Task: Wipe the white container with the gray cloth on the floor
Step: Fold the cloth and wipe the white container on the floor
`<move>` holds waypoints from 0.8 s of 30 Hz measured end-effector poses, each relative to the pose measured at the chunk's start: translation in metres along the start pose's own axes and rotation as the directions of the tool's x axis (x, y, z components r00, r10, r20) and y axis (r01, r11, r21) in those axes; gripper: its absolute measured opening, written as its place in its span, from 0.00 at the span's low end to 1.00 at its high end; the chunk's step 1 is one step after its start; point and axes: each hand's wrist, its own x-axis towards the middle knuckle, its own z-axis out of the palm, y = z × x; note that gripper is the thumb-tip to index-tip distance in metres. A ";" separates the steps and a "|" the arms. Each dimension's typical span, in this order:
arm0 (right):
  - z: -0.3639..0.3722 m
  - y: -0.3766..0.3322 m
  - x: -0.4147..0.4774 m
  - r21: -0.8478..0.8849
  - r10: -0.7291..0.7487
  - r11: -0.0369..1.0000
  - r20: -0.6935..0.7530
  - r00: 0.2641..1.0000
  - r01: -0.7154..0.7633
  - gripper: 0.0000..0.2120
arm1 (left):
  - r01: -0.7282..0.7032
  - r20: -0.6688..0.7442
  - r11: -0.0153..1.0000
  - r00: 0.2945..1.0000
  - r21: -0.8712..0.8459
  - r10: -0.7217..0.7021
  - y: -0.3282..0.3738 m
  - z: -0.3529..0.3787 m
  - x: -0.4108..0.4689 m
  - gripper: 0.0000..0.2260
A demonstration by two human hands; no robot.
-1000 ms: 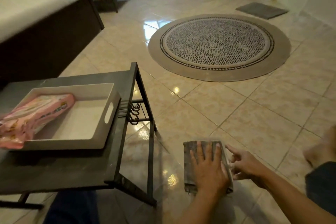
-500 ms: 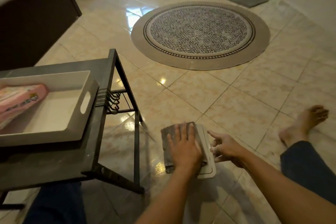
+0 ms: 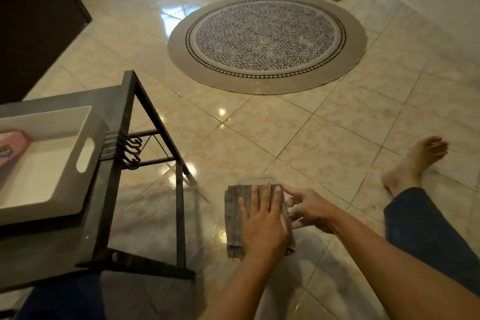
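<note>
Gray cloth (image 3: 237,218) hides white container (image 3: 257,179); left hand (image 3: 265,223) flat, right hand (image 3: 310,209) steadying.

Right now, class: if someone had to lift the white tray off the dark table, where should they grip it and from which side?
Grip the white tray through the oval handle slot cut in its end wall, coming from the right, the open-floor side. That wall faces outward near the edge of the dark table. Probably use a second hand at the far end, since the pink packet weights it.
</note>
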 end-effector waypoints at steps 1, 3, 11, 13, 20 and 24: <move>-0.001 0.001 0.001 -0.004 0.000 1.000 0.004 1.000 0.000 0.39 | -0.011 -0.011 1.000 1.000 0.017 0.011 0.001 -0.001 0.011 0.29; 0.000 0.001 0.002 0.010 -0.009 1.000 0.008 1.000 0.009 0.39 | -0.004 0.009 0.998 1.000 0.065 0.003 -0.007 -0.011 0.026 0.29; -0.003 0.006 0.001 0.034 0.020 0.999 0.021 1.000 -0.021 0.36 | -0.036 -0.082 0.999 0.996 0.015 0.037 0.002 0.008 -0.006 0.27; -0.007 -0.001 0.008 -0.023 0.034 0.999 -0.008 0.999 -0.034 0.31 | -0.061 -0.034 0.998 0.998 0.016 0.062 0.000 0.002 0.001 0.27; -0.010 -0.055 0.041 -0.195 -0.036 0.981 -0.106 0.994 0.014 0.15 | -0.100 -0.038 0.995 0.994 0.006 0.100 -0.008 0.000 -0.003 0.27; -0.004 -0.050 0.048 -0.183 -0.026 0.983 -0.120 0.992 0.004 0.12 | -0.003 -0.077 1.000 0.997 -0.010 0.003 -0.019 0.003 0.006 0.27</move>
